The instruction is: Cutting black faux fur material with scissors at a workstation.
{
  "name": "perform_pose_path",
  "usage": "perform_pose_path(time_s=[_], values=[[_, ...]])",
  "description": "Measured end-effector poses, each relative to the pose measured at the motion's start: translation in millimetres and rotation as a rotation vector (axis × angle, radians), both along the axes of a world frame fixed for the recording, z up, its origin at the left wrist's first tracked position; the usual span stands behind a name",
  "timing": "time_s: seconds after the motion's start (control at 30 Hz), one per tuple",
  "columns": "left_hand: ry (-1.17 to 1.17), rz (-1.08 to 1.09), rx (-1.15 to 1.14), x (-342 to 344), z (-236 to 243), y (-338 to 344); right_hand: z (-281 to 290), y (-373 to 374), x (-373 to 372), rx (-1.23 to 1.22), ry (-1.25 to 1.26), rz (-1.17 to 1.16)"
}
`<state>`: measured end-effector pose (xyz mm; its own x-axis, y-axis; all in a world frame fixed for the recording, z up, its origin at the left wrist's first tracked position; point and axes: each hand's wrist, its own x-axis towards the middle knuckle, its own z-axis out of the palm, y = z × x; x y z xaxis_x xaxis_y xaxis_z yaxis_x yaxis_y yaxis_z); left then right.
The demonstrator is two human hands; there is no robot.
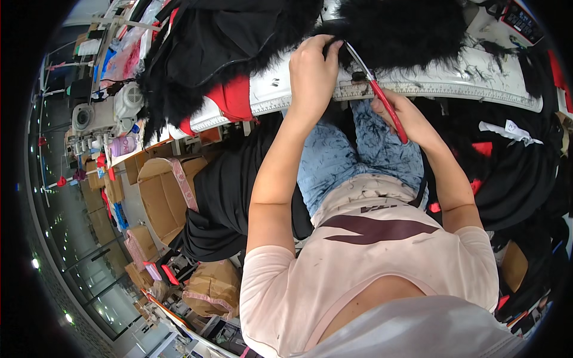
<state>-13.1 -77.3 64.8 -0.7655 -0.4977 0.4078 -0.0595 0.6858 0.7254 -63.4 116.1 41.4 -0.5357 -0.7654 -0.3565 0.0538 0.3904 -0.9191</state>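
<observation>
My left hand (311, 68) is closed at the table's near side, thumb and fingers pinching the edge of a black furry fabric piece (400, 33). Red-handled scissors (388, 107), seen nearly edge-on, are in my right hand (406, 116). Their slim metal blades point up and left, with the tip beside my left fingertips at the fur edge. Whether the blades are apart I cannot tell. Left of my left hand lies a black garment piece (221, 42) with smooth cloth and furry edges.
A ruler strip (441, 88) runs along the near edge of the white table (268, 86), which is strewn with black fluff. Red cloth (231, 98) hangs over that edge. Sewing machine parts (126, 107) stand at left. Cardboard boxes (158, 194) and black fabric (227, 179) lie below; more black cloth (513, 173) is at right.
</observation>
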Motion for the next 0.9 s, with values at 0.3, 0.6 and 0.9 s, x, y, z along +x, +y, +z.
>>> perform_pose_path(time_s=[0.3,0.6,0.9], values=[[0.038,0.062,-0.12,-2.6,-11.1,-9.5,5.4,4.9,3.7,-0.002,0.072,-0.001],[0.043,0.057,-0.13,-1.8,-8.3,-4.0,11.1,1.8,0.2,0.042,-0.003,0.004],[0.049,0.059,-0.118,-0.4,-10.3,-3.7,6.2,2.7,-3.1,0.066,-0.056,0.075]])
